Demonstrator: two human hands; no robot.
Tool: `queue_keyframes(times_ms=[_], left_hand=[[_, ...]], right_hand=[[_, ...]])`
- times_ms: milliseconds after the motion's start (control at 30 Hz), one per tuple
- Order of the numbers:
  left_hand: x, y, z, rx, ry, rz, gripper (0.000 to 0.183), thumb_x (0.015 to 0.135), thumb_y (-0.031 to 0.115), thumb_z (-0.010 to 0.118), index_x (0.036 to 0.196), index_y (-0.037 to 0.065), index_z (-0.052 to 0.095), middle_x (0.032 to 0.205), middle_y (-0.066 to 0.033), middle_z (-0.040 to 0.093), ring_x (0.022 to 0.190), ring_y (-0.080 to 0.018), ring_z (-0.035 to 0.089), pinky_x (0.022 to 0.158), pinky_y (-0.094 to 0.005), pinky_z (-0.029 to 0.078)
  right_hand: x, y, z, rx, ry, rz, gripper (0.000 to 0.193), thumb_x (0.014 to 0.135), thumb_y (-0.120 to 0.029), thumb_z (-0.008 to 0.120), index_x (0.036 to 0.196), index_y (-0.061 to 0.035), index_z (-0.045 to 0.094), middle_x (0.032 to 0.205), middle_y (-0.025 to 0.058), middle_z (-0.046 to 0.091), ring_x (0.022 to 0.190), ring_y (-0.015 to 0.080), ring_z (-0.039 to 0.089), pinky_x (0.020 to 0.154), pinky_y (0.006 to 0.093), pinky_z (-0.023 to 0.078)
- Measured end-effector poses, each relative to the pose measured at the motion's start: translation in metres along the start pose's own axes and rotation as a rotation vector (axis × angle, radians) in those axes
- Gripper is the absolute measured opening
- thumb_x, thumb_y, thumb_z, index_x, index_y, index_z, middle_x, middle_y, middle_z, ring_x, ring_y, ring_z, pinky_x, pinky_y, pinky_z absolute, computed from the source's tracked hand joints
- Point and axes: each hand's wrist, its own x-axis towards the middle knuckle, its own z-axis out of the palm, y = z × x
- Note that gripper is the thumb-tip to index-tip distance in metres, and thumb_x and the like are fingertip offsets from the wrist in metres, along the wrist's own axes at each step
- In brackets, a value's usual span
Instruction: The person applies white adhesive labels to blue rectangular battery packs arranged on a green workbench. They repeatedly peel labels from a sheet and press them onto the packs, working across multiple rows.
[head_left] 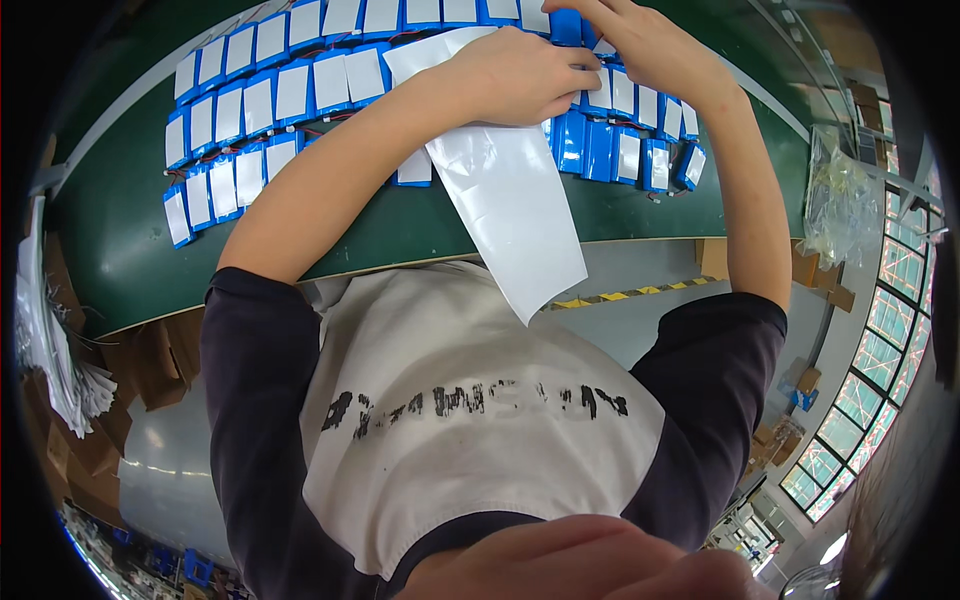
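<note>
Rows of blue battery packs (272, 42), many with a white rectangular pad on top, lie on a green worktable (400, 225). A long, glossy white sheet (515, 215) runs beneath my left forearm and droops over the table's front edge. My left hand (525, 78) is closed on this sheet with bent fingers, above the packs right of the middle; its grip is partly hidden. Just beyond it, my right hand (645, 50) reaches over the far rows, fingers stretched and apart, touching near a bare blue pack (566, 28).
Clear plastic bags (840, 205) hang at the table's right end. White sheets (50, 340) hang at the left, near cardboard boxes (150, 360). Thin wires with small connectors stick out from the packs. Yellow-black striped tape (640, 291) shows below the table edge.
</note>
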Motion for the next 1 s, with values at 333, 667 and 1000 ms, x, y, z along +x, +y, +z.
queue_keyframes(times_ms=[333, 667, 1000], left_hand=[[0.006, -0.001, 0.017, 0.007, 0.104, 0.010, 0.030, 0.101, 0.027, 0.062, 0.129, 0.020, 0.068, 0.139, -0.0020, 0.065, 0.106, -0.0199, 0.073, 0.082, -0.0351, 0.062], [0.004, 0.003, 0.009, 0.008, 0.105, 0.001, 0.029, 0.102, 0.024, 0.058, 0.129, 0.022, 0.066, 0.146, 0.0006, 0.061, 0.105, -0.0184, 0.073, 0.081, -0.0352, 0.062], [0.007, 0.003, 0.013, 0.050, 0.085, -0.033, 0.035, 0.101, 0.025, 0.057, 0.135, 0.024, 0.064, 0.143, 0.0009, 0.063, 0.098, -0.0186, 0.075, 0.077, -0.0348, 0.062]], right_hand=[[-0.003, 0.007, -0.004, 0.231, 0.146, 0.045, 0.058, 0.081, 0.012, 0.060, 0.133, -0.0118, 0.052, 0.116, 0.0178, 0.055, 0.102, 0.0414, 0.065, 0.084, 0.0464, 0.053], [-0.004, 0.007, -0.005, 0.221, 0.094, 0.036, 0.059, 0.082, 0.012, 0.060, 0.136, -0.0126, 0.052, 0.117, 0.0174, 0.056, 0.107, 0.0411, 0.063, 0.085, 0.0459, 0.051], [0.006, 0.018, 0.015, 0.255, 0.071, 0.060, 0.052, 0.084, 0.007, 0.063, 0.132, -0.0100, 0.056, 0.120, 0.0175, 0.058, 0.112, 0.0397, 0.061, 0.090, 0.0428, 0.051]])
